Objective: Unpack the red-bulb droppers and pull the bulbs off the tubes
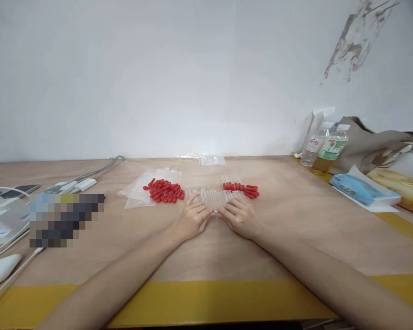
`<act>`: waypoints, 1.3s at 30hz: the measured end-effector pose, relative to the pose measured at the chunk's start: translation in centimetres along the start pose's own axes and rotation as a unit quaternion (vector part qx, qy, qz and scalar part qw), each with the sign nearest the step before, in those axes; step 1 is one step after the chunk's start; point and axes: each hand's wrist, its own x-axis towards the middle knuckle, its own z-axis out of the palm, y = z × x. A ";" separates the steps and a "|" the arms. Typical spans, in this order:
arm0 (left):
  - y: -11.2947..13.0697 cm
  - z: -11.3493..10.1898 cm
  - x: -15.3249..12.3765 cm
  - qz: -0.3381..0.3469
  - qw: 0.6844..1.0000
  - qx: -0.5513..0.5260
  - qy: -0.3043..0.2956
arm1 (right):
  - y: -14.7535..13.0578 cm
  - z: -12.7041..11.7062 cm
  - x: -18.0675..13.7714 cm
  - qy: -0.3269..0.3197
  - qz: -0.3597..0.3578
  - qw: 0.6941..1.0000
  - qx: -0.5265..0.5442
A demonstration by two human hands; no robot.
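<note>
A row of clear thin tubes (216, 198) lies side by side on the brown table (296, 220), just beyond my fingers. My left hand (192, 219) rests palm down with its fingers stretched onto the tubes' near ends. My right hand (240, 216) lies flat beside it, fingertips also touching the tubes. A heap of loose red caps (165, 190) sits to the left on clear plastic bags (145, 189). Several tubes with red caps fitted (242, 188) lie behind my right hand.
Two water bottles (325, 145), a beige bag (371, 144) and a blue packet of tissues (363, 190) stand at the right. Cables, a phone (20, 189) and a white mouse (2, 269) lie at the left. A small clear bag (211, 160) lies by the white wall. Yellow tape (206, 302) edges the table front.
</note>
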 end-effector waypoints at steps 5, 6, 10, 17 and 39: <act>0.1 -0.1 0.1 -0.035 0.999 -0.039 -0.004 | 0.4 0.1 -0.1 0.020 -0.029 0.999 0.002; 0.2 -0.1 0.2 -0.043 0.998 -0.044 -0.005 | 0.4 0.1 -0.2 0.023 -0.033 0.999 0.002; 0.0 -0.5 0.2 -0.056 0.997 -0.051 -0.022 | 1.1 -0.2 -0.5 0.035 -0.048 0.998 0.011; -3.8 -1.5 -0.4 -0.180 0.983 -0.010 0.031 | 5.3 -1.5 -2.1 0.031 0.213 0.976 0.011; -3.8 1.4 0.1 -0.156 0.986 -0.061 0.010 | 15.4 3.7 -4.6 -0.071 0.568 0.797 0.192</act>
